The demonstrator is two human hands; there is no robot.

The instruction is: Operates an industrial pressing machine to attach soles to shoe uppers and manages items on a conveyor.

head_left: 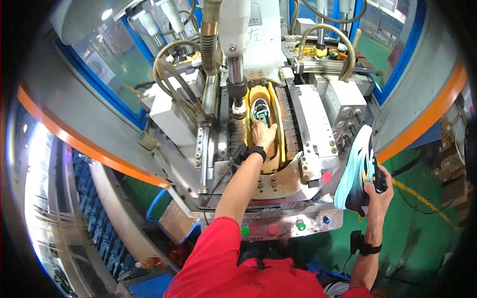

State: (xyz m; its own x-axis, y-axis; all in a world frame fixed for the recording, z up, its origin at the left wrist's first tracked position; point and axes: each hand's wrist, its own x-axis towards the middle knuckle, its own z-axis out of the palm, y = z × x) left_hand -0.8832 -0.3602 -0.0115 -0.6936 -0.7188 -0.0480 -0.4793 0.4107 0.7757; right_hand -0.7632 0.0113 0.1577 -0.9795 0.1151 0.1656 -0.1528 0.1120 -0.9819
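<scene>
My left hand [263,135] reaches into the yellow-lined mould [279,124] of a press machine. Its fingers close on the near end of a small dark and teal shoe [261,108], which lies lengthwise between the pads; the fingertips are partly hidden. Off to the right, outside the machine, my right hand [379,192] grips another shoe [358,174]. That one has a pale aqua and white sole, a black upper and orange accents, and it is held upright on end.
A vertical press rod [237,79] hangs just left of the mould. White metal blocks [172,115] and hoses flank it. Along the machine's front runs a panel [312,223] with coloured buttons. An orange-edged guard [94,149] curves around on the left.
</scene>
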